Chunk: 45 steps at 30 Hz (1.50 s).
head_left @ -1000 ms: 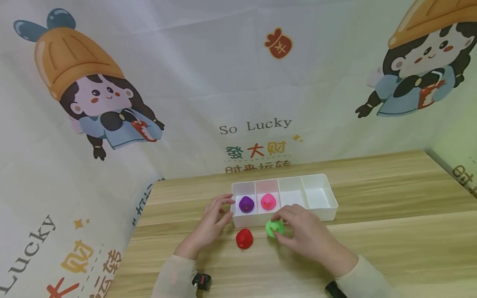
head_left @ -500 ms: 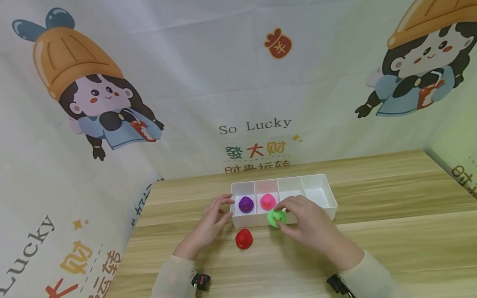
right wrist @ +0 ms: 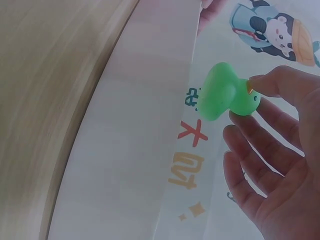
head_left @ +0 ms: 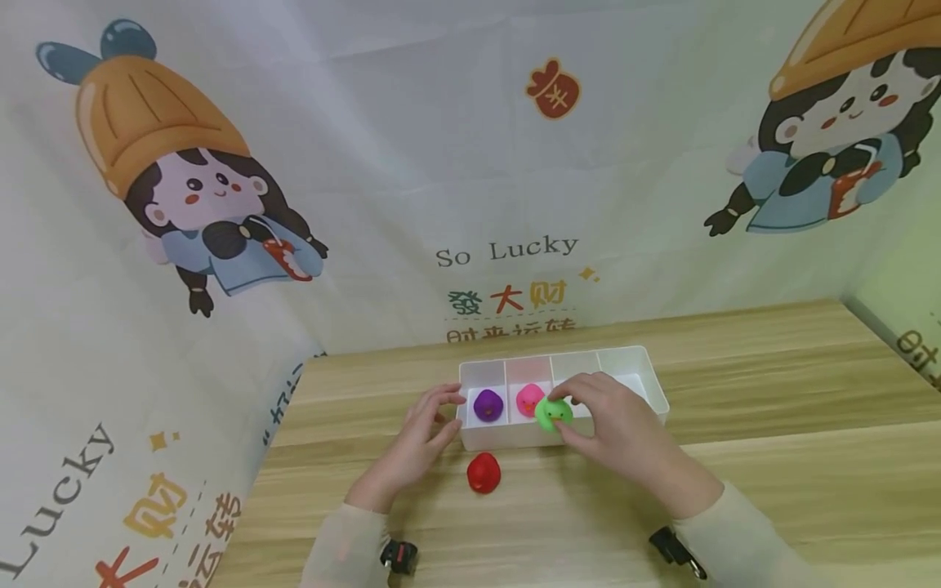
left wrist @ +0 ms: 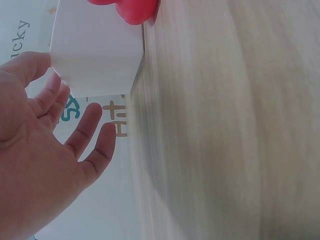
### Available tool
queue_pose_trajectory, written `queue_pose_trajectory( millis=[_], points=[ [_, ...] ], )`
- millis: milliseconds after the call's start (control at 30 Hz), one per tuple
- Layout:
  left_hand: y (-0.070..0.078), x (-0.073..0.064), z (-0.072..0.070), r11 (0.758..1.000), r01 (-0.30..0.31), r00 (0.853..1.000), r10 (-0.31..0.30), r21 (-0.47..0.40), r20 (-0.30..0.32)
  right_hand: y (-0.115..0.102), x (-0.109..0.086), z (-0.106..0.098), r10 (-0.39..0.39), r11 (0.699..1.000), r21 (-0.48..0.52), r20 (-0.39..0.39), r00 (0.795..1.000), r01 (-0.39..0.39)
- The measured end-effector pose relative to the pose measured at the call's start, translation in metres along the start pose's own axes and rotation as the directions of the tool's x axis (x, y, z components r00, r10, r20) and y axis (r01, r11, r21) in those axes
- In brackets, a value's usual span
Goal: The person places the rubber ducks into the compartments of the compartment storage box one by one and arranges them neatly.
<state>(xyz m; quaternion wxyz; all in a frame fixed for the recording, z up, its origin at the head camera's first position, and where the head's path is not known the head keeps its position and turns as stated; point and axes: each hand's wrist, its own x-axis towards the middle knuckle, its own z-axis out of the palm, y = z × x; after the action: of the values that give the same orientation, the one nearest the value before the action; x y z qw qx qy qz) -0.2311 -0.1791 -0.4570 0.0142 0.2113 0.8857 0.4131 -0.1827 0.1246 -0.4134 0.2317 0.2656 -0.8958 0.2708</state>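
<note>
A green toy duck (head_left: 553,414) is pinched between the thumb and fingers of my right hand (head_left: 614,420), raised above the front wall of a white divided box (head_left: 500,438). The right wrist view shows the duck (right wrist: 220,92) held by its head. My left hand (head_left: 413,434) touches the box's left end with its fingertips; in the left wrist view its fingers (left wrist: 86,125) are spread and relaxed. A purple duck (head_left: 488,406) sits in the leftmost compartment. In the one beside it is a pink duck (head_left: 528,399), partly covered by the green one.
On the table (head_left: 772,490), a red duck (head_left: 483,474) lies just in front of the box. A printed cloth (head_left: 412,122) hangs behind the table. Black wrist devices (head_left: 399,557) are worn at both sleeves.
My right hand has lifted the green duck from in front of the box, upward and slightly right, to above its front edge. The left hand stays at the box's end.
</note>
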Motion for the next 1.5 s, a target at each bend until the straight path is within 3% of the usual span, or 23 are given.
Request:
queue_pose_trajectory(
  millis=[367, 767, 1500],
  points=[
    [-0.002, -0.003, 0.003, 1.000, -0.016, 1.000, 0.016, 0.002, -0.021, 0.009, 0.004, -0.001, 0.066, 0.998, -0.018, 0.030, 0.997, -0.065],
    [-0.004, -0.004, 0.002, 1.000, 0.019, 1.000, -0.019, -0.013, -0.007, 0.026, 0.003, 0.001, 0.144, 0.989, -0.039, 0.068, 0.987, -0.142],
    [-0.003, 0.000, 0.001, 0.999, -0.038, 0.999, 0.038, -0.005, -0.016, 0.053, 0.011, 0.013, 0.175, 0.983, -0.073, 0.121, 0.977, -0.167]
  ],
)
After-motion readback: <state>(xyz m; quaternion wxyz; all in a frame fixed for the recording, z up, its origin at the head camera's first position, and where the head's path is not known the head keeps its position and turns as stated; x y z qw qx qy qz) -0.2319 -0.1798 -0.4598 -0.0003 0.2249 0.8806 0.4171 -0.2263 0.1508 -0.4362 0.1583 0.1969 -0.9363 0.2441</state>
